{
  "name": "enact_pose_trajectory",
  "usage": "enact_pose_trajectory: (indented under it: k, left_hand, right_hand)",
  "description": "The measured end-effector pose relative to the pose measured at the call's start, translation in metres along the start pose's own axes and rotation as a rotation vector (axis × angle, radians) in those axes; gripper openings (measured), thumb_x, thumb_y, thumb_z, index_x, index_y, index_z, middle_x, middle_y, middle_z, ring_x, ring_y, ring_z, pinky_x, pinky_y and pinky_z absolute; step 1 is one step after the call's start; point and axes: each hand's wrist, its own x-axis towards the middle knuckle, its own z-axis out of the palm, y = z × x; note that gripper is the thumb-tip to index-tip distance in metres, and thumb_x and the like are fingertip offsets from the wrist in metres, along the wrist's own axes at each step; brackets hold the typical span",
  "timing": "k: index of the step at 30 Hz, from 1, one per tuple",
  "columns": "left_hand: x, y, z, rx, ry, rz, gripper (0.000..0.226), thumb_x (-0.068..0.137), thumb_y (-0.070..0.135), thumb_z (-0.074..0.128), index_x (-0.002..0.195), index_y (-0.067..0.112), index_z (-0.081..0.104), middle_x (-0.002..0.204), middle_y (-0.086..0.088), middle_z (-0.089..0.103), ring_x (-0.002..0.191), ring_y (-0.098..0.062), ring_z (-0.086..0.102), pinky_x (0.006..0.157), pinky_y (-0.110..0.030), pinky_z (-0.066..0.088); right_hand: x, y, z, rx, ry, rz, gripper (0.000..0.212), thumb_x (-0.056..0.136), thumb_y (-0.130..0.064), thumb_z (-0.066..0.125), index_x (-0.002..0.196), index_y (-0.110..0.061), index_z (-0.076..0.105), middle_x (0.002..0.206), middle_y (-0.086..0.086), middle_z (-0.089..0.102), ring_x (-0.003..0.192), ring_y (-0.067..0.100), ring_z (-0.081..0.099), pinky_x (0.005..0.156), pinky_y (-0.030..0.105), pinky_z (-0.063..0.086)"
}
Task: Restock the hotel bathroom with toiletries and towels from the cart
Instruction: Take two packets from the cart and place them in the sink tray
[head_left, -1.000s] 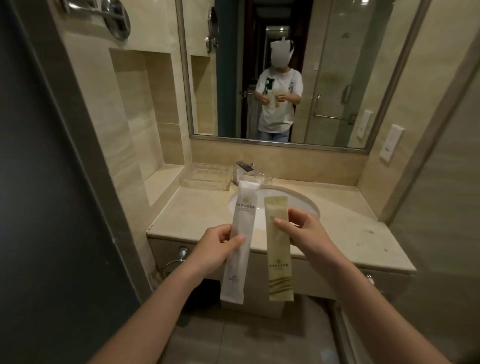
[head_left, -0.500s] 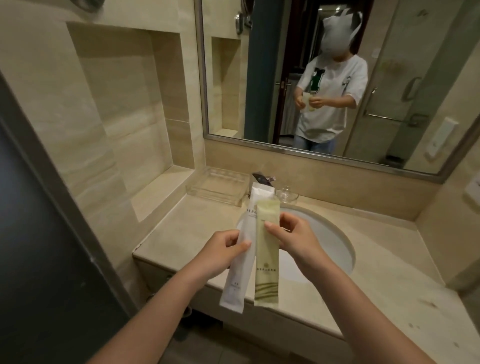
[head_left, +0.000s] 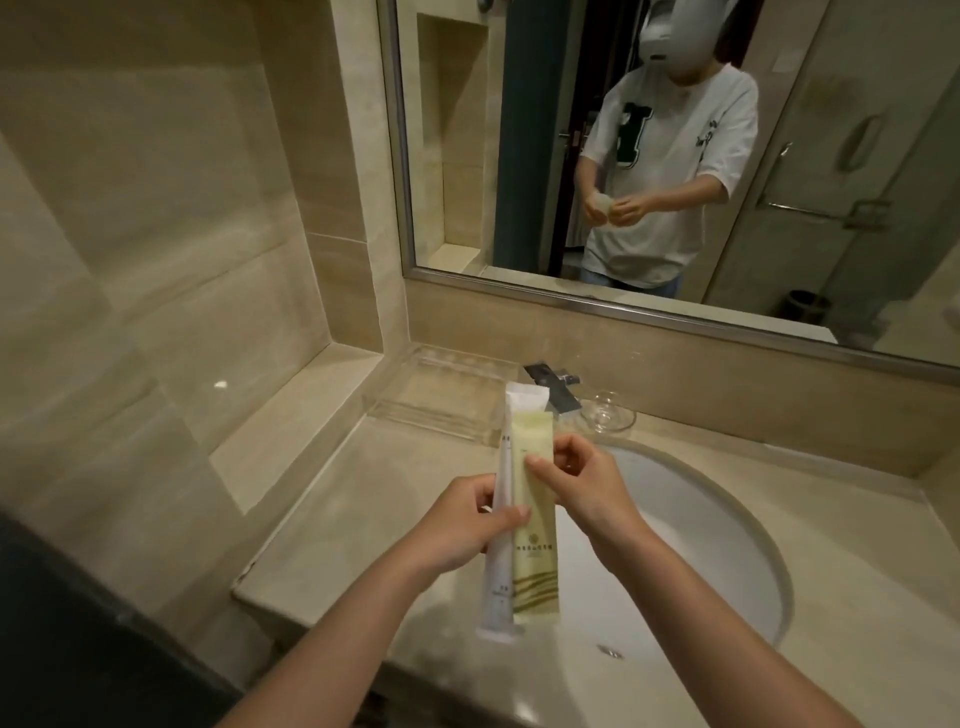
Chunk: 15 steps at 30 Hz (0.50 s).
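Observation:
Two long toiletry packets are held upright over the vanity. The pale green packet (head_left: 535, 551) lies in front of the white packet (head_left: 498, 587), overlapping it. My left hand (head_left: 462, 525) is closed around both at their middle, thumb on the green one. My right hand (head_left: 576, 483) pinches the green packet's upper part. A clear plastic amenity tray (head_left: 441, 395) sits on the beige counter (head_left: 332, 509) behind the packets, by the wall niche.
A white oval basin (head_left: 717, 566) is sunk into the counter at right. A chrome tap (head_left: 556, 389) and a small glass dish (head_left: 608, 413) stand behind it. A large mirror (head_left: 779, 171) shows a person. A dark door edge (head_left: 78, 649) is at lower left.
I have stepped closer to the vanity. The green packet has slid left onto the white one, and my hands have come together so the left thumb now presses both.

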Motion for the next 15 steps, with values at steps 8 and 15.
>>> enact_pose_trajectory:
  k: [8,15]
  left_hand:
    - [0.078,-0.02,-0.058,-0.073,-0.067,-0.127,0.011,0.089,0.02,0.059,0.098,0.018,0.066,0.09,0.002,0.072,0.081,-0.011,0.07,0.063,-0.021,0.054]
    - [0.124,-0.047,-0.094,-0.14,-0.064,-0.325,0.022,0.093,0.024,0.054,0.105,0.01,0.065,0.1,-0.005,0.07,0.089,-0.016,0.067,0.075,-0.028,0.054]
  right_hand:
    - [0.085,0.015,0.041,-0.005,-0.082,0.164,0.018,0.09,-0.013,0.058,0.103,-0.006,0.067,0.1,0.013,0.07,0.092,0.025,0.067,0.08,0.034,0.055]
    - [0.138,0.027,0.063,0.058,0.007,0.274,0.02,0.094,-0.013,0.051,0.109,-0.007,0.063,0.105,0.014,0.069,0.095,0.031,0.065,0.077,0.039,0.054]
